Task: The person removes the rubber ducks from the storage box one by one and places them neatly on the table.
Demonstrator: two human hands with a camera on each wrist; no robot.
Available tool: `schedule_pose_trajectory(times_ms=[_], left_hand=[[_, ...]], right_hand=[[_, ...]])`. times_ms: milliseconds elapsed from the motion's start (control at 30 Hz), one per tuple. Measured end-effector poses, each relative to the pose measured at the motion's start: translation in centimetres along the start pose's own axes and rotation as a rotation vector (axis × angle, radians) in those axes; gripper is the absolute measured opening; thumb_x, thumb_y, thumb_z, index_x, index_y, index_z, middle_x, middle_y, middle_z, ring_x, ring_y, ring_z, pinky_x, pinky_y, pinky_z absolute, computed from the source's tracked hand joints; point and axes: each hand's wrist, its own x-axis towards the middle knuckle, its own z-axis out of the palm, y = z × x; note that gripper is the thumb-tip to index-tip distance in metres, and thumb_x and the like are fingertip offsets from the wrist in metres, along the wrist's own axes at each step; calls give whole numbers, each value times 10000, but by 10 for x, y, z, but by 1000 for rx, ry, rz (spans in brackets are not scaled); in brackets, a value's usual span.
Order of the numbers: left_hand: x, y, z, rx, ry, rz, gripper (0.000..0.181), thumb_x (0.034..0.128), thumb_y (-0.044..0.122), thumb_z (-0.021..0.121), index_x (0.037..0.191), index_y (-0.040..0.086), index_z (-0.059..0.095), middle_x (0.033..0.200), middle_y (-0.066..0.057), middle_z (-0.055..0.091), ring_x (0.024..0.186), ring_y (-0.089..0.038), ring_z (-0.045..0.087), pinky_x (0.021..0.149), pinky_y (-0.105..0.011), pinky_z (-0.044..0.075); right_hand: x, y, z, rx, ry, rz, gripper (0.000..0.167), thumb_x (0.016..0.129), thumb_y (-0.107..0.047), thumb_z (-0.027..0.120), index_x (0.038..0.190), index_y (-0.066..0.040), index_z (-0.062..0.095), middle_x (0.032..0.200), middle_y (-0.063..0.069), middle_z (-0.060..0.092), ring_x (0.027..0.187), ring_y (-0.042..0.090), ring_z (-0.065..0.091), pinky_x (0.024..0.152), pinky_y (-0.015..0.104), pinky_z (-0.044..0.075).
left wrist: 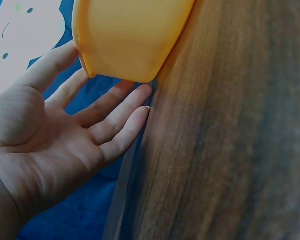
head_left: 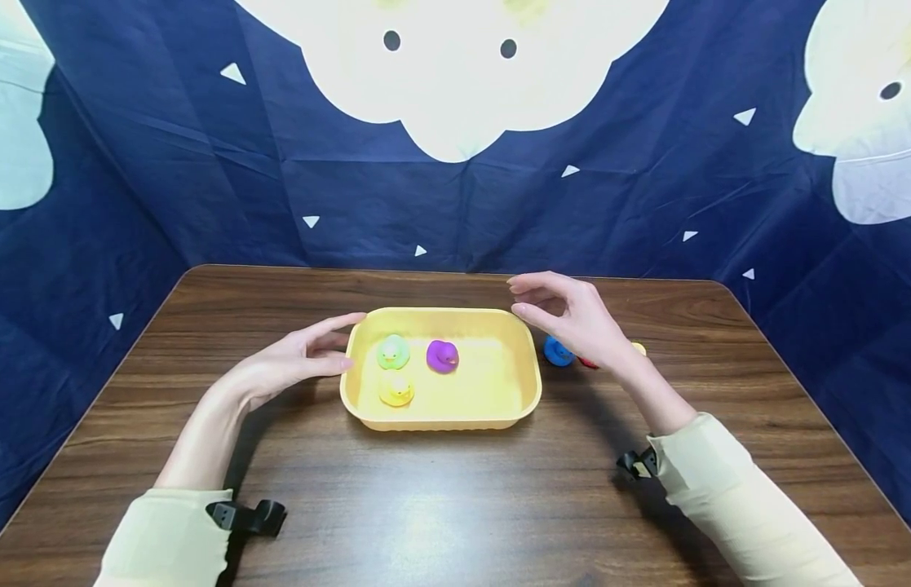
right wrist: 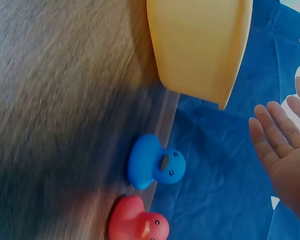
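Observation:
A shallow yellow plastic basin stands on the table with a green rubber duck, a yellow rubber duck and a purple rubber duck inside. My left hand touches the basin's left end, thumb at the rim and the other fingers loosely spread, as the left wrist view shows. Above the table beyond the basin's right end, my right hand hovers with nothing in it, its fingers extended. Below it sits a blue rubber duck, beside a red rubber duck.
Partly hidden behind the right wrist is a small yellow thing. The brown wood-grain table ends at a dark blue cloth backdrop with white cloud shapes. Black camera mounts sit at both wrists.

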Motion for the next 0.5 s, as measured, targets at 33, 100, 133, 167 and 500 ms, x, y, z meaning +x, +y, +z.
schedule_pose_trajectory(times_ms=[33, 100, 133, 167, 500], left_hand=[[0, 0, 0, 1, -2, -1, 691, 996, 253, 666, 1604, 283, 339, 1557, -186, 484, 1435, -357, 473, 1088, -383, 442], [1, 0, -1, 1, -5, -2, 693, 996, 260, 667, 1605, 285, 336, 1557, -184, 483, 1432, -354, 473, 1091, -388, 441], [1, 0, -1, 2, -6, -3, 693, 997, 262, 666, 1605, 286, 335, 1557, -184, 483, 1431, -354, 474, 1085, -379, 443], [1, 0, -1, 3, -8, -2, 693, 998, 262, 664, 1607, 285, 333, 1556, -184, 484, 1428, -354, 474, 1076, -366, 446], [1, 0, -2, -1, -20, 9, 694, 1002, 243, 656, 1611, 264, 325, 1542, -201, 494, 1398, -362, 504, 1003, -250, 474]], right_hand=[[0, 0, 1, 5, -1, -2, 300, 936, -229, 772, 1229, -189, 722, 1232, -8, 743, 1034, 103, 719, 882, 284, 587], [1, -1, 4, 18, -6, -9, 290, 940, -227, 768, 1224, -192, 723, 1234, -18, 741, 1039, 102, 721, 883, 314, 593], [2, -1, 5, 24, -9, -11, 286, 943, -229, 765, 1223, -197, 722, 1234, -17, 741, 1039, 100, 719, 880, 326, 594], [3, -1, 7, 29, -14, -15, 286, 946, -229, 761, 1227, -196, 720, 1243, -5, 738, 1047, 103, 718, 878, 331, 595], [9, -8, 25, 54, -38, -36, 306, 942, -186, 762, 1245, -164, 723, 1212, 20, 749, 1065, 164, 721, 886, 324, 586]])
